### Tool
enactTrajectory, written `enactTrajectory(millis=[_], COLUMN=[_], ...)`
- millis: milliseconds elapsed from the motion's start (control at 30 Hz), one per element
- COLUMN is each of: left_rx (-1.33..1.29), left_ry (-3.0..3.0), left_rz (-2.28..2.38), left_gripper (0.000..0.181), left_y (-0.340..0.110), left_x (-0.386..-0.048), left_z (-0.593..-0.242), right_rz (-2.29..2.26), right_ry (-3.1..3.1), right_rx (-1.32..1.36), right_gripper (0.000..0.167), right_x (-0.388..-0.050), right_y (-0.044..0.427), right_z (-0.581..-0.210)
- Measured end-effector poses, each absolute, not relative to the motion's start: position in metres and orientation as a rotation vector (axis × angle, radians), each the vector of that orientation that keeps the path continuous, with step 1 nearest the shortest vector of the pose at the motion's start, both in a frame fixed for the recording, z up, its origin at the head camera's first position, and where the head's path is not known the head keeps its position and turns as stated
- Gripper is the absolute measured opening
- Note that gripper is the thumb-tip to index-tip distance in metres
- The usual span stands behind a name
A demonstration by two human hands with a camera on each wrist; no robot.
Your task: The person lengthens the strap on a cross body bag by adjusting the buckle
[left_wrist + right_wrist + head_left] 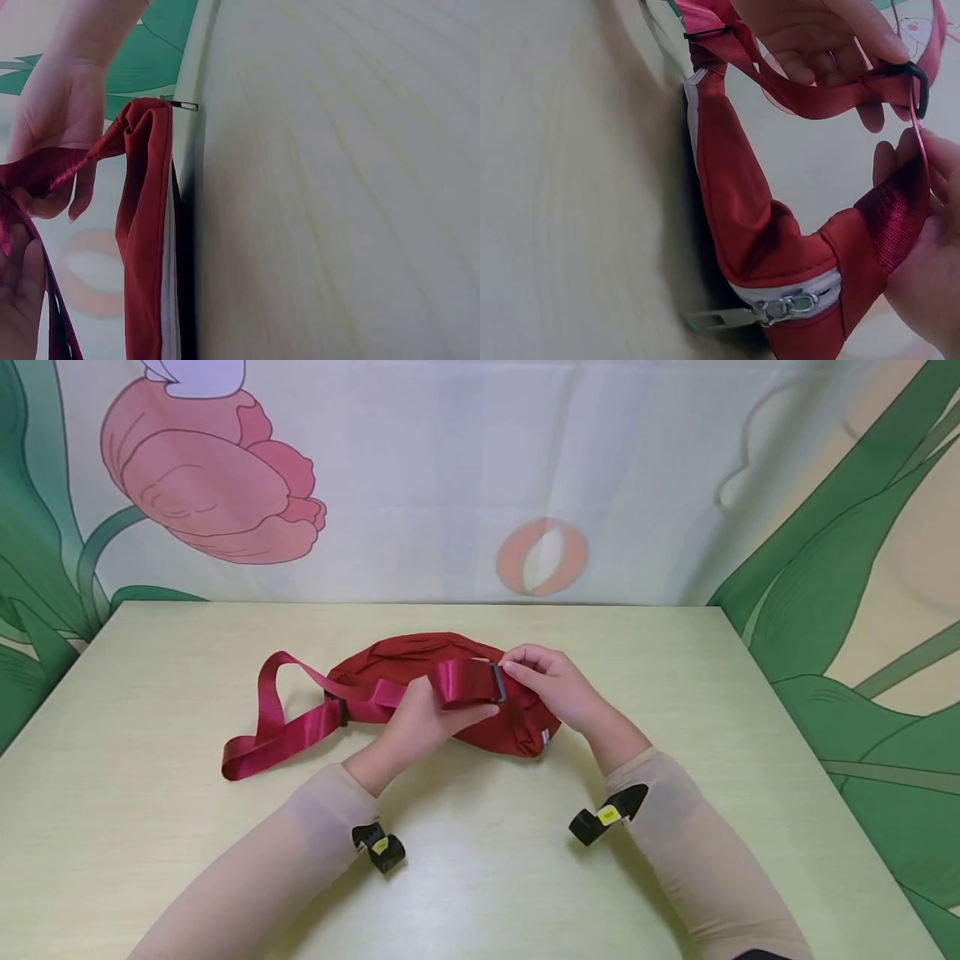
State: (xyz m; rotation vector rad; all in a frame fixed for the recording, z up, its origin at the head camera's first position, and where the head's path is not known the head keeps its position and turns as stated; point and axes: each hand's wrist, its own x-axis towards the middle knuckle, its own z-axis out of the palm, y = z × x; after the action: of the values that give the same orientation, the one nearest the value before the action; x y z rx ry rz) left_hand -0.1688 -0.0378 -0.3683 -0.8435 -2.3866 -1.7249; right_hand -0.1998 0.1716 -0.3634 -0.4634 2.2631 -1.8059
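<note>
A red waist bag (517, 735) lies on the table, its dark red strap (292, 727) looping out to the left. My left hand (427, 722) holds a folded part of the strap beside a black slide buckle (498, 683), its thumb close to the buckle in the right wrist view. On the buckle's other side, my right hand (558, 685) pinches the strap webbing (892, 217) where it joins the bag's end. A metal zipper pull (787, 307) hangs at that end. The right fingertips are partly hidden behind the webbing.
The bag rests on a pale wooden table (480, 877), near its back edge. Behind stands a cloth backdrop (420, 468) printed with flowers and leaves. A second black buckle (342, 710) sits at the bag's left end.
</note>
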Motion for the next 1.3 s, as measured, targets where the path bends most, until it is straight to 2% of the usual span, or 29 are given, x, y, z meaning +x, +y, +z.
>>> enactTrajectory(millis=[267, 633, 833, 1300], left_rx=[-0.801, -0.793, -0.872, -0.934], left_ry=[-2.418, -2.622, -2.602, -2.577], left_rz=[-1.730, -1.481, -1.476, -1.363], left_gripper=[0.043, 0.048, 0.056, 0.036], left_y=[-0.034, -0.045, -0.048, -0.061], left_x=[-0.169, -0.169, -0.170, -0.175], left_z=[-0.368, -0.362, -0.365, -0.368], right_rz=[-1.823, -1.327, -1.285, -1.430], right_ry=[2.315, 2.437, 2.518, 2.418], right_rx=[-0.451, -0.851, -0.809, -0.637], right_gripper=[0.023, 0.062, 0.056, 0.056], right_x=[-0.196, -0.188, -0.188, -0.189], right_y=[0.165, 0.167, 0.164, 0.168], right_z=[-0.364, -0.358, -0.356, -0.358])
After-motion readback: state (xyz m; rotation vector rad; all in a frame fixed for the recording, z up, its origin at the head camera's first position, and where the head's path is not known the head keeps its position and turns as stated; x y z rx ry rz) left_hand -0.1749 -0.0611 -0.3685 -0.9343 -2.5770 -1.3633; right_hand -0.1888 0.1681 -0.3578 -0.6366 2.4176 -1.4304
